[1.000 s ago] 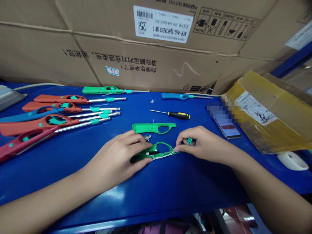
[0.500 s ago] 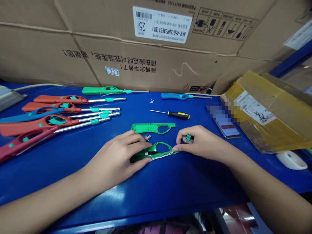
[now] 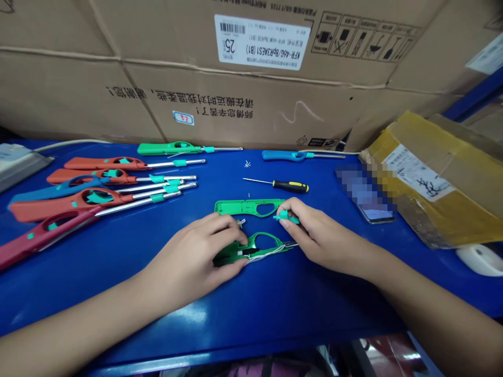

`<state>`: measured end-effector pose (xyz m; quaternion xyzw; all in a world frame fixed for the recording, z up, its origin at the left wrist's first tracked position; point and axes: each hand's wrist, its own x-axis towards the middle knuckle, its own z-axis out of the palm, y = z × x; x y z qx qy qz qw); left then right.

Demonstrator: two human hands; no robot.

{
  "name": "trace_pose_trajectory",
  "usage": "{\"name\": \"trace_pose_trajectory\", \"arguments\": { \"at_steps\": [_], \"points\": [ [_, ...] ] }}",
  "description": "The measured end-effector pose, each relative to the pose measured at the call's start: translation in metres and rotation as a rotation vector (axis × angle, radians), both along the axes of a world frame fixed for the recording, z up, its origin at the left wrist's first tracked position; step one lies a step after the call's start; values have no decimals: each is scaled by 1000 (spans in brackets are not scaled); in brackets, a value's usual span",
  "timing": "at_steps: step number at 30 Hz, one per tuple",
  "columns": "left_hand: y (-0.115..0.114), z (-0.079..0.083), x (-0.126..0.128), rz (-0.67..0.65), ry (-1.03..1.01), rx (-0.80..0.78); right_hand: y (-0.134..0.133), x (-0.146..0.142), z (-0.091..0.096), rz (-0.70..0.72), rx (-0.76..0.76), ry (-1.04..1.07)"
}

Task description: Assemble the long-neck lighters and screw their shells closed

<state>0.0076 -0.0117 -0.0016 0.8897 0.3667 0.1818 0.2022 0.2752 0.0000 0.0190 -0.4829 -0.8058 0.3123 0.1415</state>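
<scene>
An opened green lighter half point(image 3: 261, 247) with white wires and small inner parts lies on the blue table point(image 3: 251, 309). My left hand point(image 3: 196, 262) presses down on its left end, fingers closed over it. My right hand point(image 3: 314, 235) pinches a small teal plastic piece point(image 3: 286, 215) just above the lighter's right end. A second green shell half point(image 3: 249, 207) lies flat right behind, close to my right fingertips.
Several red, blue and green long-nosed lighters point(image 3: 102, 196) lie in a row at the left. A black and yellow screwdriver point(image 3: 281, 184), a blue lighter point(image 3: 301, 155) and a phone point(image 3: 367, 196) lie further back. Cardboard boxes point(image 3: 236, 78) wall the rear; a yellow-taped parcel point(image 3: 436, 178) sits right.
My right hand has moved left and away from the lighter's tip, carrying the teal piece up toward the second shell half. My left hand has stayed on the lighter.
</scene>
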Motion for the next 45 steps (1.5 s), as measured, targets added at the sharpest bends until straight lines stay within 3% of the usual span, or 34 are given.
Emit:
{"name": "trace_pose_trajectory", "arguments": {
  "at_steps": [5, 12, 18, 25, 32, 45],
  "points": [
    [-1, 0, 2, 17, 1, -9, 3, -4, -6, 32, 100, 92],
    [-5, 1, 5, -22, 2, 26, 2, -10, -12, -12, 54, 155],
    [-5, 1, 6, -12, 4, 19, 4, -8, -11, 102, 114, 97],
    [-6, 0, 5, -30, 4, -1, 7, 6, 0, 50, 39, 35],
    [-8, -1, 8, -20, -14, -74, 4, 14, 14, 242, -79, -116],
    [-12, -1, 11, -9, 32, -81, 5, 15, 11, 304, -96, -142]
  ]
}}
